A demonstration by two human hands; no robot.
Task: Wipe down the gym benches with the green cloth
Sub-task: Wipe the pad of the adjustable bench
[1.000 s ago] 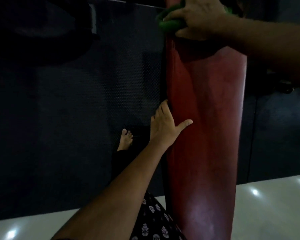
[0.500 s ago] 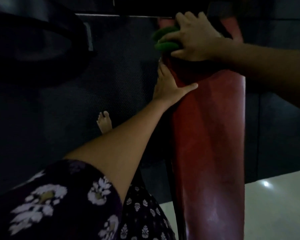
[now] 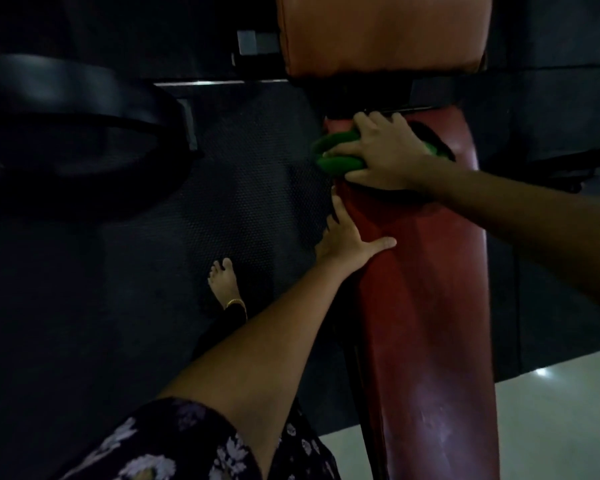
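Observation:
A long dark red bench pad (image 3: 426, 323) runs from the bottom of the view up to the middle. At its far end lies the bunched green cloth (image 3: 336, 155), and my right hand (image 3: 385, 152) presses down on it with fingers curled over the folds. My left hand (image 3: 347, 237) rests flat on the pad's left edge just below, fingers straight and thumb spread onto the red surface. Beyond the cloth an orange-brown seat pad (image 3: 381, 32) begins after a dark gap.
Black rubber matting (image 3: 250, 188) covers the floor left of the bench, where my bare foot (image 3: 224, 282) stands. A large dark round piece of equipment (image 3: 77, 133) sits at the left. Pale tiled floor (image 3: 561, 420) shows at the bottom right.
The view has tilted up, bringing the orange-brown seat pad into sight. My right hand with the cloth stays at the red pad's far end; my left hand rests close below it.

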